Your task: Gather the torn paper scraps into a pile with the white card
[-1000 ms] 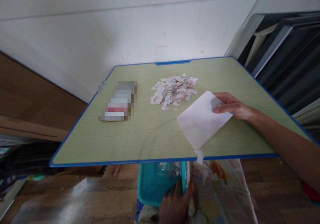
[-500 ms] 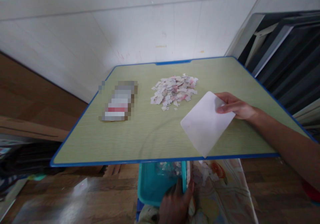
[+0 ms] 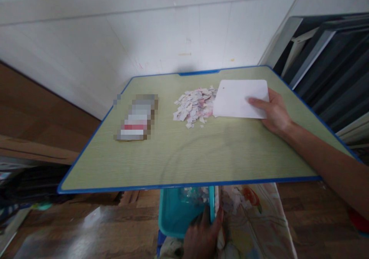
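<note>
My right hand (image 3: 275,111) pinches a thin white card (image 3: 240,99) with rounded corners and a small hole near one corner, thumb on top. The card's left edge overlaps the right side of a heap of torn paper scraps (image 3: 193,106) on the table (image 3: 138,166); whether it touches them I cannot tell. Below the table's front edge, my left hand (image 3: 201,234) grips the rim of a teal plastic basin (image 3: 171,216), fingers on both sides of it. Scraps and something clear lie inside the basin, partly hidden by the table.
A pixelated flat item (image 3: 137,118) lies on the table's left side. Right of the basin, more paper scraps (image 3: 235,201) rest on a patterned cloth (image 3: 259,228). A white wall (image 3: 161,35) stands behind the table, and dark panels (image 3: 331,62) lean at the right.
My right hand has moved the white card away from me and turned it from a diamond slant to nearly level, over the heap's right side. My left hand stays on the basin's rim.
</note>
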A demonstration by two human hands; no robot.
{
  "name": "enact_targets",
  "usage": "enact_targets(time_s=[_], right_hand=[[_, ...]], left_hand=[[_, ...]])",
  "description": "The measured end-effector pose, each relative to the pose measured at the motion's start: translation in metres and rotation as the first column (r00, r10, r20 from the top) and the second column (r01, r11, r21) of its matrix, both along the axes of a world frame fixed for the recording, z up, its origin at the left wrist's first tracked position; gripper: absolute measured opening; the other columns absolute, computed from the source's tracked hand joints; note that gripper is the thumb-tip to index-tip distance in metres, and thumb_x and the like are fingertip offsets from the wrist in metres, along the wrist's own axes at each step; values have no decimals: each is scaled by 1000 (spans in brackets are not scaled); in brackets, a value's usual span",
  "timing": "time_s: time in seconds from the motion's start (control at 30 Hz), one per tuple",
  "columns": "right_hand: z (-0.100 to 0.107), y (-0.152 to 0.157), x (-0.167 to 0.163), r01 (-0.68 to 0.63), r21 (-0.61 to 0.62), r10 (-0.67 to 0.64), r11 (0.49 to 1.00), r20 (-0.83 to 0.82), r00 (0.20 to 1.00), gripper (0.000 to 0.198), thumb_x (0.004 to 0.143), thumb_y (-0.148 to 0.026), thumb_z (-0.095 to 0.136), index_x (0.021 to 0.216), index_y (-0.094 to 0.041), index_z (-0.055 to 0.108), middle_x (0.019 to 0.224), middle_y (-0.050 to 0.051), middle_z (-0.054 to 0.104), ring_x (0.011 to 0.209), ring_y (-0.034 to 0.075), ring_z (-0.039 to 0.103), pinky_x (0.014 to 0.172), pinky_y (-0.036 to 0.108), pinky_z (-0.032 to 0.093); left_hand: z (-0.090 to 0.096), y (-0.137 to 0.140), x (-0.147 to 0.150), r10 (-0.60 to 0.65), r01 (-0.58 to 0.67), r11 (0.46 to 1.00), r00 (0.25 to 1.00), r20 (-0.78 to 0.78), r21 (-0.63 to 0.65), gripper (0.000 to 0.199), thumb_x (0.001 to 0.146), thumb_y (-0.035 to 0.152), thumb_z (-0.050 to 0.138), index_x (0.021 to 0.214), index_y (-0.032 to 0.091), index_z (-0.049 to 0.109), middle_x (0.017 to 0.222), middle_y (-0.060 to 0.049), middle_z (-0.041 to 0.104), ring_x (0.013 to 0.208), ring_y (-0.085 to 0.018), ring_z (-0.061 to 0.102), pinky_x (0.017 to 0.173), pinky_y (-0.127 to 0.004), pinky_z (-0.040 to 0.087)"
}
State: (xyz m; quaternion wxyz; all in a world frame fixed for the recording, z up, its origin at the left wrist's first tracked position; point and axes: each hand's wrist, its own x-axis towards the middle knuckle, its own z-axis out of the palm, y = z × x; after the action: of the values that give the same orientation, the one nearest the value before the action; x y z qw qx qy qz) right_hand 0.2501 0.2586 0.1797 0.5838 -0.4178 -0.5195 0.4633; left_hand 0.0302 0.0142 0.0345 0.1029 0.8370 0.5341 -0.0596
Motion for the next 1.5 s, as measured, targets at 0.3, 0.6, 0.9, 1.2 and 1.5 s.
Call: enact_targets(time_s=[0.3, 0.6, 0.9, 1.2, 1.5], right_hand=[[-7, 2, 3, 30, 34, -33, 999, 110, 993, 34, 62, -24, 63, 95, -18, 53, 92, 4, 57, 73, 14, 53, 65, 27, 43], [-8, 3, 5, 11, -5, -10, 1000, 81, 997, 30, 62, -21, 62, 91, -17, 55, 88, 3, 58, 68, 13, 53, 60, 25, 42], [-6, 3, 5, -3, -34, 8, 999, 134, 991, 29, 60, -21, 63, 88, -18, 56, 85, 2, 59, 66, 13, 53, 58, 25, 43], [1, -6, -5, -80, -40, 84, 996, 106, 991, 31, 60, -24, 64, 90, -19, 56, 82, 1, 59, 63, 13, 53, 55, 25, 43], [-1, -6, -8, 16, 24, -20, 1000, 185, 983, 30, 63, -29, 61, 91, -23, 55, 90, 1, 59, 75, 16, 55, 69, 32, 45]], left_hand=[[-4, -1, -2, -14, 15, 999, 999, 50, -29, 72, 61, 19, 48, 124, 32, 15, 107, -13, 52, 70, -23, 57, 52, -35, 49], [-2, 0, -3, -3, 4, 1000, 998, 62, -12, 75, 60, 17, 48, 124, 32, 14, 108, -12, 51, 69, -23, 57, 52, -34, 49], [-2, -1, -1, 5, -4, 998, 1000, 13, -64, 69, 65, 20, 47, 124, 34, 13, 110, -12, 50, 74, -23, 57, 56, -35, 49], [-1, 1, -4, -15, 16, 998, 1000, 7, -57, 71, 64, 17, 45, 125, 33, 11, 109, -12, 50, 70, -21, 57, 54, -33, 49], [2, 0, 0, 15, -15, 1000, 1000, 24, -21, 76, 57, 18, 52, 123, 33, 18, 106, -11, 52, 69, -21, 56, 54, -32, 49]])
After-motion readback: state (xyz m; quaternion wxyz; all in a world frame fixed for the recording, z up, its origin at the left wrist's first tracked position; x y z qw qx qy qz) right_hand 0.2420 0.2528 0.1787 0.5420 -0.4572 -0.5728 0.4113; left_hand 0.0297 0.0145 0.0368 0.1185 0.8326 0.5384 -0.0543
